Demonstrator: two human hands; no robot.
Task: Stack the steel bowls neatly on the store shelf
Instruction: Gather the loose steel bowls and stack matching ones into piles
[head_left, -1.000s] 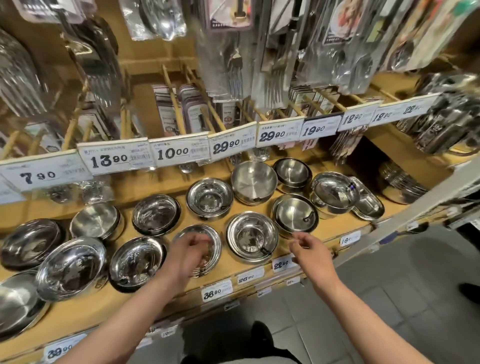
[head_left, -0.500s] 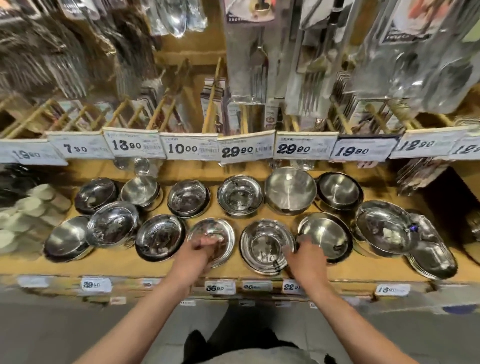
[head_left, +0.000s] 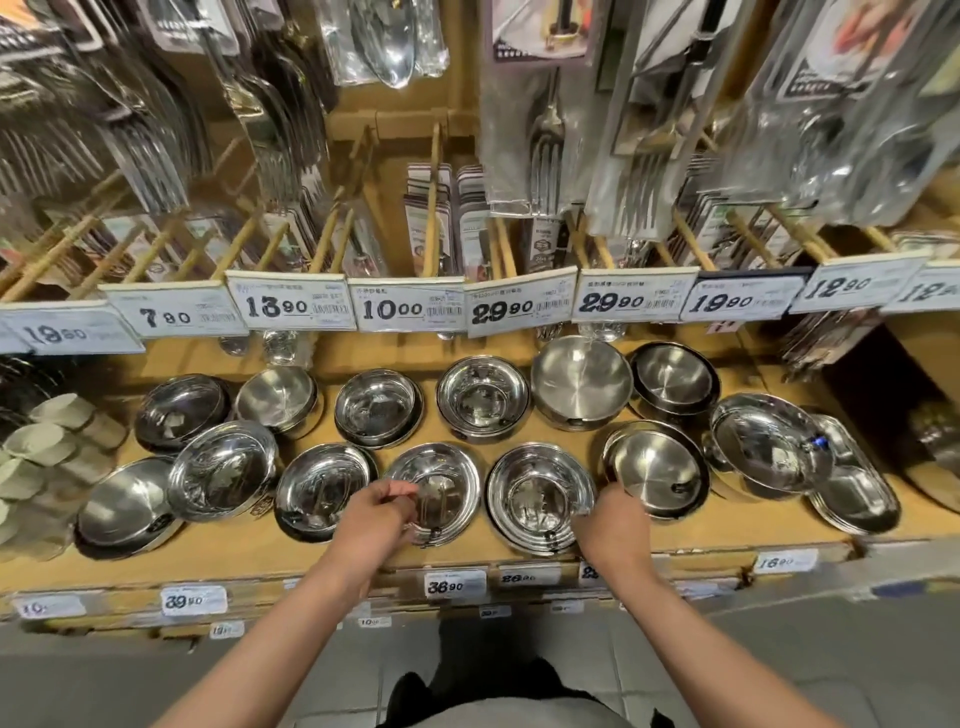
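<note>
1. Shelf (head_left: 260, 558), wooden, store fixture; carries steel bowls in two rows, back and front.
2. Front row, centre: shallow polished bowl (head_left: 441, 483), tilted up toward the camera; gripped at its near rim by left hand (head_left: 376, 514), fingers curled over the edge.
3. Front row, right of centre: stepped bowl stack (head_left: 540, 496); pinched at its right rim by right hand (head_left: 610, 519). Hands set apart, one per bowl.
4. Front row, further right: brushed bowl (head_left: 657, 467), just beside the right hand.
5. Back row: deep brushed bowl (head_left: 582, 382), largest of the row, between polished bowl (head_left: 482, 396) and dark-rimmed bowl (head_left: 675, 375).
6. Price tags (head_left: 405, 310) along the rail above; "10.00" at centre.
7. Packaged cutlery (head_left: 545, 150) hung above the tags.
</note>
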